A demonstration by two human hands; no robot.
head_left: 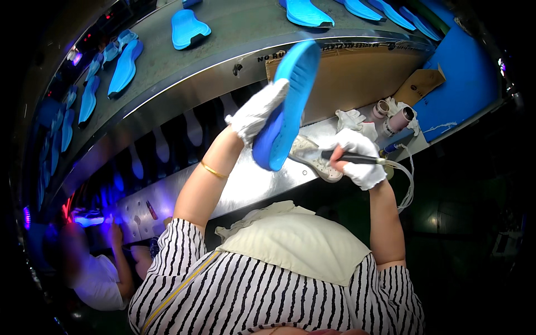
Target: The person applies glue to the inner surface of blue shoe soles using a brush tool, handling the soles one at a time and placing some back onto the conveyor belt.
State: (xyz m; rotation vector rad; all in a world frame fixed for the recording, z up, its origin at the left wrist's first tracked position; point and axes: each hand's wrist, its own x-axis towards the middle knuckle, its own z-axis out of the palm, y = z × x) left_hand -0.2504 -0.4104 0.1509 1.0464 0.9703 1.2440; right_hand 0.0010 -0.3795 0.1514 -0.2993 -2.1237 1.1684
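My left hand (258, 113), in a white glove, grips a blue shoe sole (297, 92) along its left edge. The sole is raised above the metal bench, tilted up on its long axis, with a darker blue patch on its lower side. My right hand (365, 174), gloved in white with bare fingertips showing, is closed round a slim black-handled tool (355, 158). Pale tubes (406, 181) trail from the tool's rear end. Beneath its front end, a whitish, speckled, sole-shaped piece (307, 151) lies on the bench; my right hand partly covers it.
Beyond the bench (245, 181), a dark conveyor belt (240, 28) carries several blue soles (188, 29). A pinkish cup (401, 119), white gloves (350, 119) and a cardboard piece (419, 86) sit at the right. Another person (103, 279) works at the lower left.
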